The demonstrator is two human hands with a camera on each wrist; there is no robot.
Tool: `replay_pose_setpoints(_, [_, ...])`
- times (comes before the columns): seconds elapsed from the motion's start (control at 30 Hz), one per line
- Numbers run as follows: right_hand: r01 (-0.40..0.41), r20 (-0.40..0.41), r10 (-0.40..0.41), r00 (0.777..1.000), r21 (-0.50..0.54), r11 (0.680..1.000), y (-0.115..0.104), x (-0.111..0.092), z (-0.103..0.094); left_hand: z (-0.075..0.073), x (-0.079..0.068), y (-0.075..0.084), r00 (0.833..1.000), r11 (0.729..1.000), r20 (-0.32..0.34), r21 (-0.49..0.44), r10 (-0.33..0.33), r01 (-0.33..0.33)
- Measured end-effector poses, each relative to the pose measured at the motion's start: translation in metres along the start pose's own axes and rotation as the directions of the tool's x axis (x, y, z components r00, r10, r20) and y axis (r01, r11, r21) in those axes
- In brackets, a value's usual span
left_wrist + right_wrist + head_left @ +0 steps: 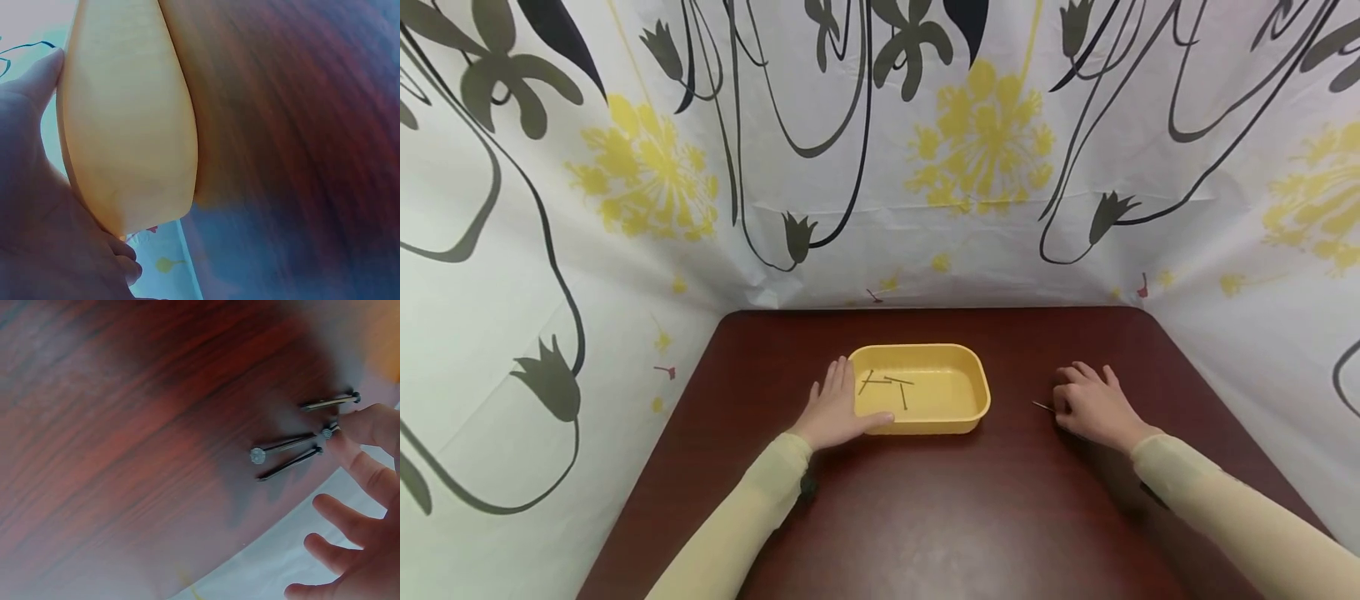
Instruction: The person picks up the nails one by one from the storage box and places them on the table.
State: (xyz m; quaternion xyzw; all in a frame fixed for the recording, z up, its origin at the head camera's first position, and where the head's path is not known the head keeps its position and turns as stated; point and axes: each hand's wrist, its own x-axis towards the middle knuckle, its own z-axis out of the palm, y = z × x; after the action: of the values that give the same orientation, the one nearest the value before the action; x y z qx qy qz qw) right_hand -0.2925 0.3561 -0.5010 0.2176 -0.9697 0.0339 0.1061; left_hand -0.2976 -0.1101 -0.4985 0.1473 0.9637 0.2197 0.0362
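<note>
In the head view, my left hand (838,408) rests against the left end of a yellow plastic tray (928,427), fingers straight along that side and thumb across the near rim. The left wrist view shows the tray's outer wall (131,125) beside the thumb. Several thin nails (904,397) lie inside the tray. To the right of it, my right hand (1093,408) is low over the table. Its thumb and index finger pinch a nail (327,432) by the head end, the other fingers spread. Three more nails (287,465) lie on the wood close to these fingertips.
The dark reddish-brown table (925,517) has rounded far corners. A white patterned sheet (880,192) with yellow and grey flowers hangs behind the table and along both sides.
</note>
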Motion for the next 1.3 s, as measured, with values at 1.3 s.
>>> replay_pose_setpoints(1.3, [-0.031,0.116,0.013,0.993,0.153,0.988,-0.09,0.059,-0.01,-0.041,0.094,0.032,0.771,0.738,0.184,0.223,0.609,-0.637])
